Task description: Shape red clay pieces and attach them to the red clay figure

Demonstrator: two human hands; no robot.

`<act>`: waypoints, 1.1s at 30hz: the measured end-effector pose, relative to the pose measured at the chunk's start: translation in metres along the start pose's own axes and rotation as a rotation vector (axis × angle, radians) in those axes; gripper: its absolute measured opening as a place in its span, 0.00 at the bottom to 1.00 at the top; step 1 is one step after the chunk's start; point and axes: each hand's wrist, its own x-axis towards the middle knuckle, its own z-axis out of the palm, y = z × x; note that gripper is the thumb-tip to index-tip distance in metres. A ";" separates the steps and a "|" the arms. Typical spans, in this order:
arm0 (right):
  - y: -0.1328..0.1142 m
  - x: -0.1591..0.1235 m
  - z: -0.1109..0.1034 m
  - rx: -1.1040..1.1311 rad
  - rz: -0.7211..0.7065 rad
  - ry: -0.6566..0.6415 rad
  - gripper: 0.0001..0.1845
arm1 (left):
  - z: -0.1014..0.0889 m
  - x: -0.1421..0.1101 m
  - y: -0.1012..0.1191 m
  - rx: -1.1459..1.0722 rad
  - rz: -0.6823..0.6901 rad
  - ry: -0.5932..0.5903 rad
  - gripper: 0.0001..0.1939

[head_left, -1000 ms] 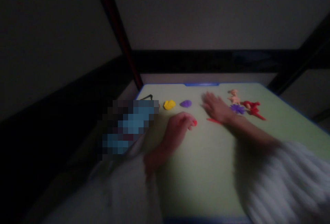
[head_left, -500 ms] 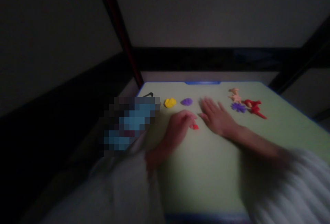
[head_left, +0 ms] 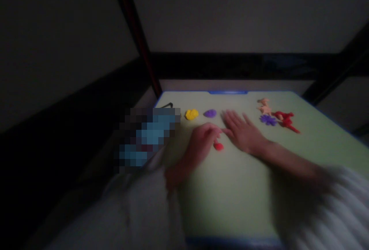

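My left hand (head_left: 204,138) is over the table with its fingers curled in. A small red lump of what looks like modelling clay (head_left: 218,146) is at its fingertips, touching them. My right hand (head_left: 244,131) lies flat on the tabletop, fingers stretched out and holding nothing. Its thumb comes close to the left fingers; whether they touch is too blurred to tell. Beyond the hands are a flattened purple lump (head_left: 210,113) and a yellow lump (head_left: 191,114), side by side.
On the right of the pale table (head_left: 230,204) are a purple flower-shaped piece (head_left: 268,120), branching red pieces (head_left: 286,120) and pale peach pieces (head_left: 264,106). A pixelated blue patch (head_left: 155,129) covers something at the left edge. A dim wall stands behind.
The red lump sits slightly lower and looks rounder than before. My left fingers have shifted slightly right, nearer the right thumb. My right hand stays flat, almost in place.
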 end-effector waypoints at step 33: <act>-0.015 -0.037 -0.062 1.032 0.107 0.091 0.09 | 0.006 -0.006 0.010 -0.056 -0.014 -0.047 0.11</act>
